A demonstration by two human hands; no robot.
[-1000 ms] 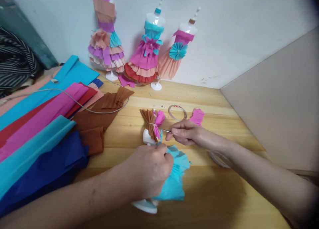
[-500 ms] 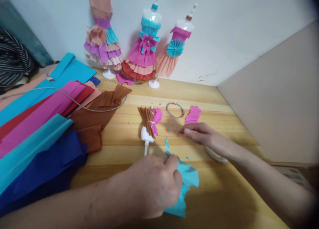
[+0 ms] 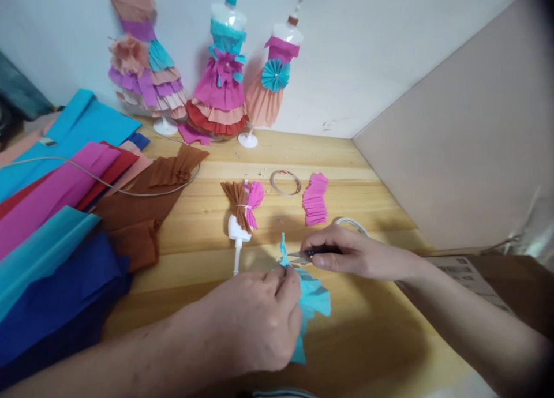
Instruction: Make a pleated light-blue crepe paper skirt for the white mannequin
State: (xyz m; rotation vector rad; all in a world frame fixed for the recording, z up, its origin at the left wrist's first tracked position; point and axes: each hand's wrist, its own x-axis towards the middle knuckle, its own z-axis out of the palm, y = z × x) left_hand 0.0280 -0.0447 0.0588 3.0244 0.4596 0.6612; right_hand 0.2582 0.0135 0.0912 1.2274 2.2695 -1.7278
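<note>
My left hand (image 3: 264, 314) pinches a gathered piece of turquoise crepe paper (image 3: 315, 294), which fans out below and to the right of the fingers. A narrow twisted end of it sticks up above the fingertips. My right hand (image 3: 341, 251) is closed around small scissors (image 3: 303, 258) with a dark handle, most of it covered by the fingers. Their metal blades point left and reach the twisted end just above my left fingertips. Behind my left hand lies a small white doll-form stand (image 3: 239, 229) beside a tied brown and pink paper bow (image 3: 244, 206).
Three paper-dressed doll forms (image 3: 223, 78) stand against the wall. Folded crepe paper sheets (image 3: 47, 236) and a grey cable (image 3: 93, 179) cover the left side. A pleated pink strip (image 3: 315, 199), a thin ring-shaped roll (image 3: 285, 183) and small beads lie beyond my hands. A cardboard box (image 3: 497, 282) is at right.
My right hand has moved down and left relative to the table, bringing the scissor blades to the twisted paper end. My left hand keeps its pinch. The camera view has shifted right.
</note>
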